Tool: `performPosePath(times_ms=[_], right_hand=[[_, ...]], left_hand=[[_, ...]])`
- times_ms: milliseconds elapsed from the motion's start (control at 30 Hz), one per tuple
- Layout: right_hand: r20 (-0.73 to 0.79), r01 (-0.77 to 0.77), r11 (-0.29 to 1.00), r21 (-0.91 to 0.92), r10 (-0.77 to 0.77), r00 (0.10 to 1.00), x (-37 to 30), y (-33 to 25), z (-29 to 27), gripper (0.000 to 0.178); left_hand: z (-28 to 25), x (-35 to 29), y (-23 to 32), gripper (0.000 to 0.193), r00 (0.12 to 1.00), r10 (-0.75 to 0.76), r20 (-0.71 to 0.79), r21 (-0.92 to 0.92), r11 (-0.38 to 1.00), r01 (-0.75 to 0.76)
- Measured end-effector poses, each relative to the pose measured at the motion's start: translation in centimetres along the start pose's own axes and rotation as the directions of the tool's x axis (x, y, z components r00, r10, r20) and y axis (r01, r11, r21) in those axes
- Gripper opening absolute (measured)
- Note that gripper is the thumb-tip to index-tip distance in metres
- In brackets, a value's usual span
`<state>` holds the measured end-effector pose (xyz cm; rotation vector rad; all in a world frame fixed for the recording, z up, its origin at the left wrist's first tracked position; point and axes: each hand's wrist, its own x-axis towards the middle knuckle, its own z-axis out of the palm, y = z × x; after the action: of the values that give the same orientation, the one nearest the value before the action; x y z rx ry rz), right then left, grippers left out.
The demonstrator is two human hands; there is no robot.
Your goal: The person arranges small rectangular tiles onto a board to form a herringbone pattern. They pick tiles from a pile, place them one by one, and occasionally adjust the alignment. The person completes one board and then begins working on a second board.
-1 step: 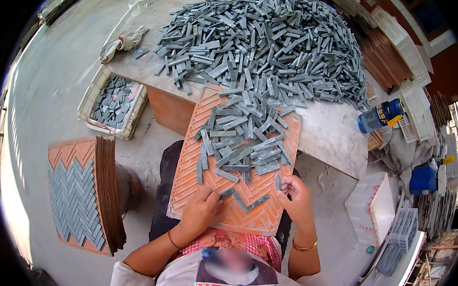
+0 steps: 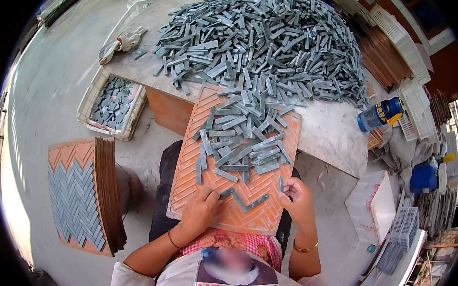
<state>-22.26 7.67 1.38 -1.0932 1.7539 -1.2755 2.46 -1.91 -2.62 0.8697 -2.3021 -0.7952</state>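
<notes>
An orange tray with raised herringbone ridges (image 2: 183, 183) rests across my lap. Near its front edge a few grey tile strips (image 2: 251, 204) lie end to end in a zigzag between the ridges. My left hand (image 2: 202, 209) is closed, fingertips pinched at the left end of a dark grey strip (image 2: 226, 193) in that zigzag. Over the tray's right edge my right hand (image 2: 297, 197) pinches another grey tile strip (image 2: 280, 184), held upright between thumb and finger. A loose heap of strips (image 2: 239, 137) covers the tray's far half.
A big pile of grey strips (image 2: 265, 41) fills the table (image 2: 333, 136) beyond. Left stands a stack of orange trays (image 2: 111, 197), the top one partly filled with strips. A crate of tile pieces (image 2: 142, 103) sits behind it. A blue bottle (image 2: 371, 117) is at the right.
My right hand has shifted very slightly to the right with its strip. Nothing else has visibly moved.
</notes>
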Motion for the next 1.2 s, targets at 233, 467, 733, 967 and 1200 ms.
performPosePath(times_ms=[233,467,733,967,1200], right_hand=[[0.044,-0.199,0.968,0.152,0.194,0.980,-2.4,1.4,-0.3,0.024],[-0.012,-0.084,0.951,-0.297,0.084,0.996,-3.3,0.1,-3.1,0.023],[-0.037,0.117,0.800,-0.588,-0.171,0.985,-4.6,1.3,-1.2,0.023],[-0.099,0.077,0.814,-0.575,-0.163,0.982,-5.7,1.9,0.6,0.023],[-0.107,0.090,0.808,-0.583,-0.187,0.977,-6.7,2.5,0.9,0.022]], left_hand=[[-0.7,1.0,0.3,0.023,0.997,-0.005,0.079,-0.025,1.000,0.007],[-3.2,-0.6,-0.2,0.019,0.994,-0.102,0.046,-0.012,0.995,0.103],[-4.1,-1.8,-0.3,0.009,0.977,-0.213,0.018,-0.062,0.975,0.213],[-4.2,-1.3,-0.3,0.008,0.985,-0.174,-0.001,-0.056,0.983,0.174],[-4.0,-1.4,-0.5,0.007,0.985,-0.172,-0.013,-0.057,0.984,0.171]])
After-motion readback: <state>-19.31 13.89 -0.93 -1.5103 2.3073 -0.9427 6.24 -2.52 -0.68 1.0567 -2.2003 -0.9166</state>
